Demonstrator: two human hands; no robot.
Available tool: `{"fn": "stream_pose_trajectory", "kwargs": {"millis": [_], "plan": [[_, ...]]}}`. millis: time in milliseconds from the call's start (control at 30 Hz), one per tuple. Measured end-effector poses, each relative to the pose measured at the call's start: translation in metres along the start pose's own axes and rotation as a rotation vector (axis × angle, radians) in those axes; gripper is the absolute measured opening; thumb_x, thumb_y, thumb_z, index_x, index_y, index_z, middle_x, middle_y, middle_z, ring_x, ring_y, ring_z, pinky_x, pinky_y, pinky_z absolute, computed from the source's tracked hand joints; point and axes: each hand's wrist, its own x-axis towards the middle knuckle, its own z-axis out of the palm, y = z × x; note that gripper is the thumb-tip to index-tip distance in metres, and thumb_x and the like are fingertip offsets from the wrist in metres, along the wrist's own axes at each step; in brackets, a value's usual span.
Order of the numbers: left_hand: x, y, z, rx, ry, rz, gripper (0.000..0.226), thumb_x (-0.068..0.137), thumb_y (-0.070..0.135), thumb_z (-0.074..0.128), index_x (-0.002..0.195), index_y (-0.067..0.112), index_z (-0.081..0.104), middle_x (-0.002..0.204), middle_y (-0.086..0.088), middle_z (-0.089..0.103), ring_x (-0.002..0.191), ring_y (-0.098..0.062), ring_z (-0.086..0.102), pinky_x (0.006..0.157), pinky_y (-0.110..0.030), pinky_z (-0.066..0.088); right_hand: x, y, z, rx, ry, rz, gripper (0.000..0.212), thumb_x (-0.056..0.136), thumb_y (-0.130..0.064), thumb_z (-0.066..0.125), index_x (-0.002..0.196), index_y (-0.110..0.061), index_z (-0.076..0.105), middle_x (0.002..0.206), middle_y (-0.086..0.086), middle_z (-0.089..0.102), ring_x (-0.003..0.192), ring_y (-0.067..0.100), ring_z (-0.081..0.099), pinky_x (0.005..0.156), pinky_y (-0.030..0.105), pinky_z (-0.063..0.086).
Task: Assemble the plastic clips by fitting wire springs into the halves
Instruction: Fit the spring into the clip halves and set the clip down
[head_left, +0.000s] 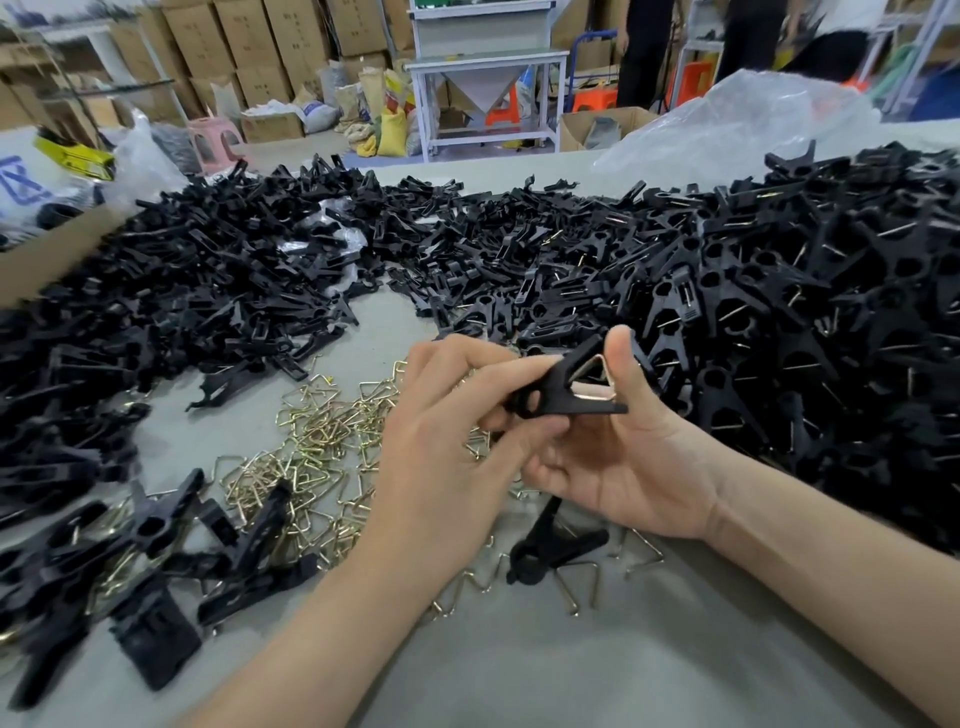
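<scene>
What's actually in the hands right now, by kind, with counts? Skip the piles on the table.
black plastic clip halves: 2, joined in a V
wire spring: 1, sitting between the halves
Total: 3, held between the left hand and the right hand

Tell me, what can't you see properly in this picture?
Head view:
- the clip: one end covered by the left hand.
- the wire spring: partly behind the right hand thumb, seating unclear.
- clip halves at left edge: blurred.
- people at the back: cut off by top edge.
</scene>
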Motion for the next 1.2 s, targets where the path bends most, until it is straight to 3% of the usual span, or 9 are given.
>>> {"fn": "stream_pose_trajectory", "kwargs": {"millis": [267, 500, 667, 733, 833, 1000, 1100, 1200], "plan": [[0.0, -0.001, -0.002, 0.02, -0.005, 0.017, 0.036, 0.076, 0.023, 0.074, 0.111, 0.016, 0.07, 0.093, 0.005, 0.061, 0.091, -0.012, 0.047, 0.083, -0.009, 0.034, -0.004, -0.001, -0.005, 0.002, -0.031, 0.02, 0.06, 0.061, -0.056, 0.078, 0.1, -0.011, 0.075, 0.096, 0.008, 0.073, 0.074, 0.008, 0.067, 0.081, 0.024, 0.055], [-0.001, -0.005, 0.0, 0.051, -0.003, 0.056, 0.037, 0.079, 0.033, 0.067, 0.111, 0.016, 0.069, 0.09, 0.009, 0.057, 0.087, -0.008, 0.043, 0.08, -0.012, 0.035, -0.005, 0.0, -0.003, 0.018, 0.092, 0.014, 0.063, 0.053, -0.046, 0.088, 0.096, -0.002, 0.074, 0.095, 0.018, 0.069, 0.084, 0.022, 0.066, 0.077, 0.032, 0.056], [-0.003, -0.004, 0.002, 0.036, -0.005, 0.063, 0.043, 0.079, 0.036, 0.065, 0.118, 0.021, 0.061, 0.087, 0.011, 0.052, 0.085, -0.005, 0.038, 0.078, -0.01, 0.034, -0.003, 0.002, -0.001, -0.004, 0.123, 0.014, 0.074, 0.051, -0.044, 0.09, 0.103, 0.003, 0.068, 0.097, 0.018, 0.064, 0.096, 0.03, 0.052, 0.085, 0.038, 0.052], [-0.003, -0.004, 0.002, 0.026, -0.003, 0.079, 0.042, 0.078, 0.037, 0.065, 0.118, 0.022, 0.059, 0.087, 0.012, 0.051, 0.085, -0.005, 0.038, 0.079, -0.01, 0.033, -0.003, 0.002, -0.001, 0.005, 0.099, 0.007, 0.069, 0.053, -0.042, 0.089, 0.102, 0.001, 0.067, 0.099, 0.019, 0.058, 0.099, 0.032, 0.047, 0.088, 0.039, 0.05], [-0.003, -0.006, 0.001, 0.039, -0.003, 0.094, 0.042, 0.078, 0.037, 0.066, 0.117, 0.022, 0.059, 0.088, 0.015, 0.049, 0.085, -0.005, 0.039, 0.078, -0.009, 0.034, -0.002, 0.003, 0.0, -0.011, 0.064, 0.014, 0.048, 0.057, -0.041, 0.088, 0.087, -0.007, 0.073, 0.091, 0.013, 0.061, 0.096, 0.027, 0.052, 0.094, 0.038, 0.049], [-0.003, -0.005, 0.001, 0.057, -0.011, 0.1, 0.039, 0.08, 0.038, 0.064, 0.115, 0.024, 0.061, 0.09, 0.018, 0.048, 0.086, -0.004, 0.039, 0.079, -0.009, 0.033, -0.005, 0.003, 0.0, 0.017, 0.071, 0.008, 0.053, 0.059, -0.037, 0.087, 0.096, -0.003, 0.072, 0.096, 0.016, 0.066, 0.097, 0.026, 0.059, 0.097, 0.039, 0.047], [0.0, -0.008, -0.003, 0.084, -0.022, 0.09, 0.035, 0.081, 0.036, 0.063, 0.113, 0.022, 0.064, 0.091, 0.012, 0.051, 0.087, -0.007, 0.042, 0.08, -0.01, 0.034, -0.007, -0.001, 0.003, -0.084, 0.143, -0.032, 0.033, 0.068, -0.035, 0.081, 0.084, -0.007, 0.076, 0.082, 0.011, 0.071, 0.079, 0.019, 0.069, 0.081, 0.033, 0.058], [0.002, -0.014, -0.008, 0.166, -0.073, 0.095, 0.035, 0.081, 0.034, 0.067, 0.11, 0.015, 0.07, 0.091, 0.005, 0.053, 0.084, -0.012, 0.048, 0.077, -0.011, 0.037, -0.008, -0.012, 0.002, -0.303, 0.283, -0.1, 0.025, 0.079, -0.018, 0.066, 0.091, 0.004, 0.069, 0.085, 0.018, 0.071, 0.071, 0.02, 0.07, 0.065, 0.025, 0.058]]}}
